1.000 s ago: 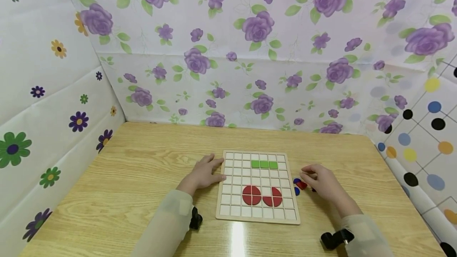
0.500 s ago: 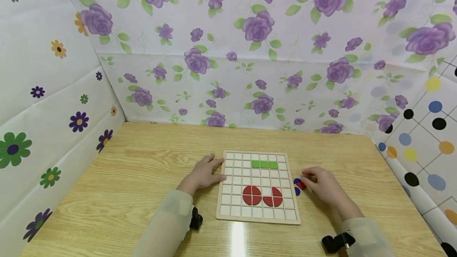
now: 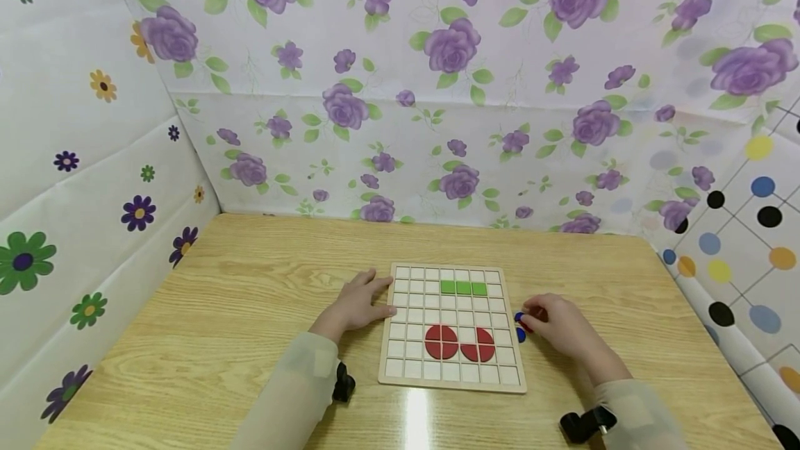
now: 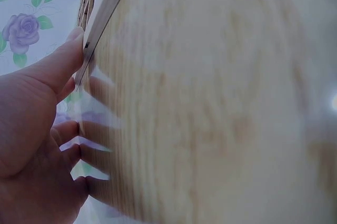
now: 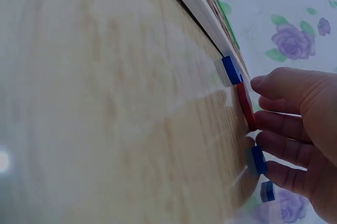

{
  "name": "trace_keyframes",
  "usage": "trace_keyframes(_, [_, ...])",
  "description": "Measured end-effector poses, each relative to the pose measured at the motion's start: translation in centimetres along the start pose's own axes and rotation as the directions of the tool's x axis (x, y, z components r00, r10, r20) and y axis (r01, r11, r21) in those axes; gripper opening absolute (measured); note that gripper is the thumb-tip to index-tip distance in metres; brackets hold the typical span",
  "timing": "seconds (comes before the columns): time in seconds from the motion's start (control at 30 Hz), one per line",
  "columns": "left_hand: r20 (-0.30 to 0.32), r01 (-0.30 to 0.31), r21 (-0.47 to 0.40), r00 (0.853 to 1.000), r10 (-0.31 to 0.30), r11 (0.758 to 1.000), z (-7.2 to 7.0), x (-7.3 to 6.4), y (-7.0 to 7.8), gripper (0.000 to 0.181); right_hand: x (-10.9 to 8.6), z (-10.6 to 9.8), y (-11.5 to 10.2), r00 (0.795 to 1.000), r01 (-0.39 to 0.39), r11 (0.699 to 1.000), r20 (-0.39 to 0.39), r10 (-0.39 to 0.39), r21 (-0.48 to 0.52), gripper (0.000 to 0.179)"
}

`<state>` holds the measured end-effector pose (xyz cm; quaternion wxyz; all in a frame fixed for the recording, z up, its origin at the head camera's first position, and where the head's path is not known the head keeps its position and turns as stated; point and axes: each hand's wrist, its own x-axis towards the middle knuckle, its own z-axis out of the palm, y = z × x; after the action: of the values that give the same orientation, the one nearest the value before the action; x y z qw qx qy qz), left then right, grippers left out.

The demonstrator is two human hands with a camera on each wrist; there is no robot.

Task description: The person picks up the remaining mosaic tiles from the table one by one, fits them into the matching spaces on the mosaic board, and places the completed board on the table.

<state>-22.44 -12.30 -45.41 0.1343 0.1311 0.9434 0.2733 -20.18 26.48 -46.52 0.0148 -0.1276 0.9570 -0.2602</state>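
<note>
A pale wooden board [image 3: 446, 386] with a grid of square cells lies on the table. My left hand [image 3: 356, 303] rests at its left edge, fingers spread, with the thumb at the rim in the left wrist view. Beside the right edge, my right hand [image 3: 559, 325] bends its fingers over a red piece [image 5: 246, 107], which it mostly hides in the head view. Thumb and fingertips are right at that piece; I cannot tell whether they pinch it. Near them lie small blue pieces, one by the board [image 5: 230, 70] and another under the fingers [image 5: 258, 160].
Three green squares [image 3: 463, 288] fill cells in an upper row. Lower down, red quarter-circles form a full disc [image 3: 441, 342] and a three-quarter disc [image 3: 478, 353]. Another blue piece [image 5: 267, 191] lies beyond the right fingers. Flowered cloth [image 3: 400, 123] stands behind the wooden table [image 3: 281, 248].
My right hand has moved slightly left and down over the red piece, hiding more of it. The left hand and the board have stayed in place.
</note>
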Motion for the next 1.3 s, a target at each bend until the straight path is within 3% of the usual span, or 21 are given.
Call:
trace_keyframes(0.27, [-0.004,0.007,-0.003,1.000,-0.007,1.000,0.1,0.0,0.0,0.065,0.4,0.0,-0.4,0.999,0.033,0.999,0.040,-0.031,-0.033,0.022])
trace_keyframes(0.57, [-0.006,0.006,-0.002,1.000,-0.006,1.000,0.1,0.1,-0.1,0.065,0.9,-0.3,-0.8,0.994,0.016,0.999,0.104,-0.012,-0.038,0.022])
trace_keyframes(1.07, [-0.004,-0.001,-0.001,1.000,0.001,1.000,0.1,-0.1,0.1,0.065,0.9,-0.2,-1.4,0.994,0.015,0.998,0.110,-0.009,-0.058,0.004])
trace_keyframes(1.3, [-0.005,0.004,0.000,1.000,-0.004,1.000,0.2,0.0,-0.2,0.065,0.8,-0.2,-1.4,0.993,0.027,0.999,0.112,-0.021,-0.045,0.006])
